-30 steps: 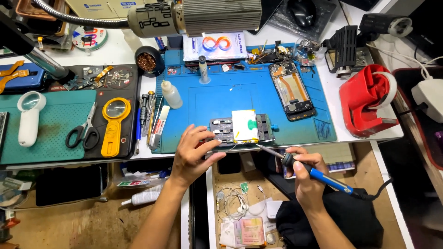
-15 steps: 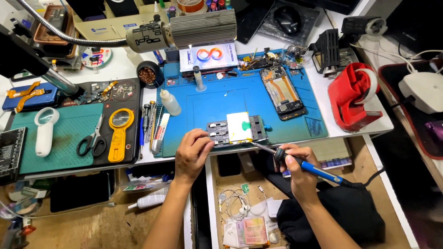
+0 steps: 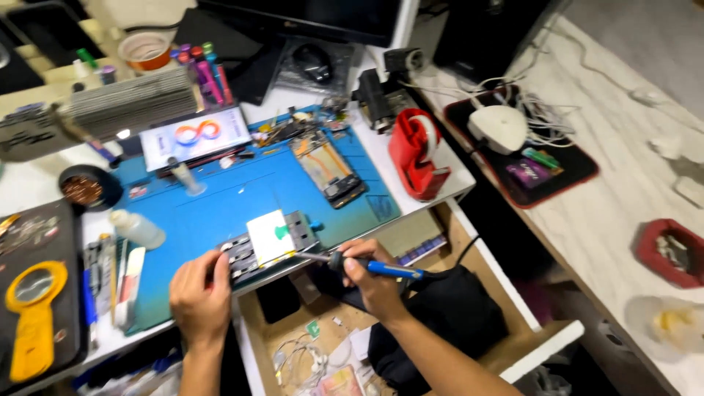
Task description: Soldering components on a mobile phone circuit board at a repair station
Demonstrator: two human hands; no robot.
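Head view: left hand [image 3: 199, 299] grips the left end of the clamp [image 3: 270, 242], w/ a white board [image 3: 270, 236] in it, at the near edge of the blue mat [image 3: 227, 202]. Right hand [image 3: 372, 277] grasps the soldering iron [image 3: 367, 265]; tip touches the board's right side. Red tape holder [image 3: 414, 155] sits far right.

A lit white phone screen [image 3: 194, 136] lies behind the blue mat [image 3: 220, 202].

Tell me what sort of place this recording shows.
Most likely an electronics repair bench: the right hand holds a soldering iron at a clamped part on a blue work mat, near an opened phone.
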